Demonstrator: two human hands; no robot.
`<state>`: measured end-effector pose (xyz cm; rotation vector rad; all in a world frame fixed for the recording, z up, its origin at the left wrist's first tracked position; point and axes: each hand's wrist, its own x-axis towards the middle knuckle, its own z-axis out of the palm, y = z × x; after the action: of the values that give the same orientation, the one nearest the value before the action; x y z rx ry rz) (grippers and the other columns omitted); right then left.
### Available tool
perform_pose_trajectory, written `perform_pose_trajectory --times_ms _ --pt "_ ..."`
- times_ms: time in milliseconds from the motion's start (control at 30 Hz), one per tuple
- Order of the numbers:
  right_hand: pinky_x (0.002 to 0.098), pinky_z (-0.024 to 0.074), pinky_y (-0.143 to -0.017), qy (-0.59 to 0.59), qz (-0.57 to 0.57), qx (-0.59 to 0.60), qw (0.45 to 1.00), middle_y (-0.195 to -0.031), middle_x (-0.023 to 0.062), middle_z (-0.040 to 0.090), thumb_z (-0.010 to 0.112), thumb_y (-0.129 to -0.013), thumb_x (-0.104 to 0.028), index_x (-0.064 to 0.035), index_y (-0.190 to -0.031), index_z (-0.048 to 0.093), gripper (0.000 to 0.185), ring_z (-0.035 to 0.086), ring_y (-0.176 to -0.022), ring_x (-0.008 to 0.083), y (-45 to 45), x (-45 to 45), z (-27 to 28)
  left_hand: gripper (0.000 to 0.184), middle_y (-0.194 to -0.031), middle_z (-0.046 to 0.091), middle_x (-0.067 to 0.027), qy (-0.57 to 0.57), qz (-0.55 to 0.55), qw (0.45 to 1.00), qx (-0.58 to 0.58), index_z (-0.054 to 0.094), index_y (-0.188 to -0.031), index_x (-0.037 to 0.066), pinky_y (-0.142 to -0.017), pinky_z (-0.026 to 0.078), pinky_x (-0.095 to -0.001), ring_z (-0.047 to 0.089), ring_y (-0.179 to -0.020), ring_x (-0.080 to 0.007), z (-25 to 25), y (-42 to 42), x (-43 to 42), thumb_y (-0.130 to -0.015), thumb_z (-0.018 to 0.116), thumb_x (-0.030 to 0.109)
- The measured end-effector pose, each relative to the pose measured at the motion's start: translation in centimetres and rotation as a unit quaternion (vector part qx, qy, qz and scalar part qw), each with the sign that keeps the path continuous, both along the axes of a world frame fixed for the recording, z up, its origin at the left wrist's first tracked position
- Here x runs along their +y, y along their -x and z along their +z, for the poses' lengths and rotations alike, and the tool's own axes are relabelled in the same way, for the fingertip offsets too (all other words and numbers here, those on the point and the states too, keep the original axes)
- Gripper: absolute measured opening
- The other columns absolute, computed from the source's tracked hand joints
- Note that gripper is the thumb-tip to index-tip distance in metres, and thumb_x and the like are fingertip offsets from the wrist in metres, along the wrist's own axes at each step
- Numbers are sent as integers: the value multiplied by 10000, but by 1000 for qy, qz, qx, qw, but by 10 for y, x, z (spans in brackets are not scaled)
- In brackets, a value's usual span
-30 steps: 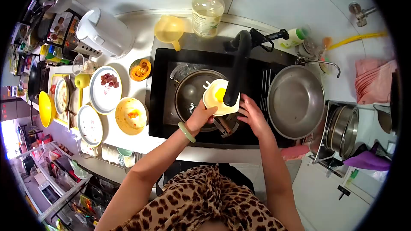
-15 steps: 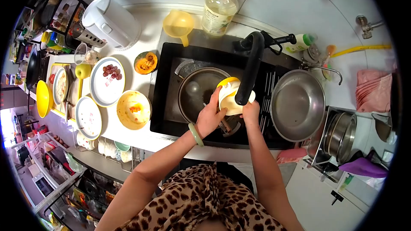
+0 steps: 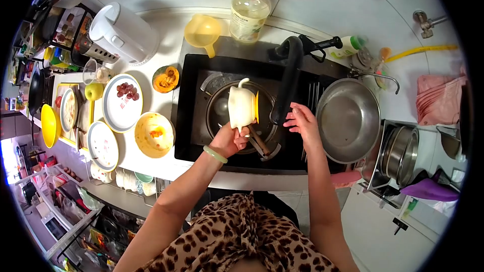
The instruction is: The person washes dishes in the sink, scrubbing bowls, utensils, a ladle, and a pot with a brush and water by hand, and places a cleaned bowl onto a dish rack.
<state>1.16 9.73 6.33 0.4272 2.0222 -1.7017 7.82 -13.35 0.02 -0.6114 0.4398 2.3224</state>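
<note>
My left hand (image 3: 229, 141) is closed on a cream-coloured mug (image 3: 241, 106) with a yellow rim. The mug is tipped on its side above a metal pot (image 3: 210, 116) in the black sink (image 3: 184, 100); its rim faces right and a small curved handle points up. A brown handle (image 3: 258, 140) lies across the pot's near edge, just right of my left fingers. Beside the spout of the black faucet (image 3: 288, 80), my right hand (image 3: 303, 125) holds nothing, its fingers apart. Whether water is running cannot be made out.
A large steel pan (image 3: 349, 121) stands right of the sink. On the left counter are a stained yellow bowl (image 3: 146, 146), a plate with grapes (image 3: 121, 113), a pumpkin piece (image 3: 166, 79) and a white kettle (image 3: 123, 35). Behind the sink are a pump bottle (image 3: 249, 17) and a yellow ladle-like scoop (image 3: 201, 30).
The mug has moved left from under the faucet and turned so its rim faces right. My right hand has let go of it and opened; only my left hand holds it.
</note>
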Motion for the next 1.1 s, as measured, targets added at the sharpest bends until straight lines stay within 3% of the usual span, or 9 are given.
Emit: perform_pose_trajectory --times_ms 167,267,367,500,633,733,833,900,1100 --pt "197 421 -511 -43 57 -29 997 -690 6 600 540 -941 -277 -52 -809 634 277 553 -596 69 -17 15 -50 379 -620 435 47 -54 9 998 14 544 -1166 18 -477 288 -216 316 -453 -46 -6 -3 -1 -949 397 292" --pt "338 518 -672 -174 193 177 949 -794 144 646 606 -851 -185 -16 -911 622 180 651 -751 256 -49 -6 -93 377 -621 438 42 -85 8 996 19 547 -1147 12 -476 288 -215 321 -453 -48 -12 -3 -1 -946 403 297" --pt "439 516 -772 -357 317 155 865 -925 196 662 578 -833 -195 -26 -1129 554 341 644 -865 360 -65 -40 -111 370 -630 447 39 -105 15 994 16 553 -1124 9 -474 288 -215 324 -454 -48 -15 -4 -1 -946 409 299" --pt "466 522 -741 -397 361 135 833 -861 207 661 531 -839 -155 -27 -1017 555 221 654 -816 367 -63 -59 -125 354 -654 471 39 -86 18 996 15 563 -1091 9 -479 286 -206 322 -455 -47 -20 -6 -10 -953 407 295" --pt "465 511 -769 -417 396 73 815 -956 229 651 546 -831 -189 -18 -1028 559 261 640 -911 353 -53 -60 -129 308 -666 498 55 -3 62 998 -21 603 -1015 54 -466 278 -198 314 -453 -42 -22 -4 -27 -937 459 315" --pt "468 501 -776 -383 353 6 854 -995 214 649 547 -829 -201 -28 -1100 562 322 626 -950 354 -41 -54 -99 288 -680 521 50 77 86 993 -28 605 -1003 66 -484 315 -207 345 -473 -47 -21 -1 -42 -932 474 313" --pt "425 505 -756 -319 302 69 896 -956 183 659 551 -839 -168 -52 -1180 550 360 643 -906 325 -51 -23 -104 276 -676 519 54 103 75 991 -39 589 -1031 56 -505 329 -205 354 -465 -45 -29 -2 -52 -937 449 275" --pt "368 510 -671 -231 225 62 944 -880 160 657 557 -883 -212 -50 -1204 541 360 655 -788 292 -63 3 -86 275 -660 517 58 101 77 991 -47 599 -1026 60 -487 312 -199 343 -450 -41 -35 -5 -50 -934 453 275" --pt "202 343 -443 99 49 -36 993 -644 13 484 467 -962 -149 -29 -1270 470 330 409 -479 59 -95 3 24 282 -628 475 64 -1 30 996 -80 587 -1041 72 -459 273 -202 318 -433 -38 -44 1 -9 -944 441 293"
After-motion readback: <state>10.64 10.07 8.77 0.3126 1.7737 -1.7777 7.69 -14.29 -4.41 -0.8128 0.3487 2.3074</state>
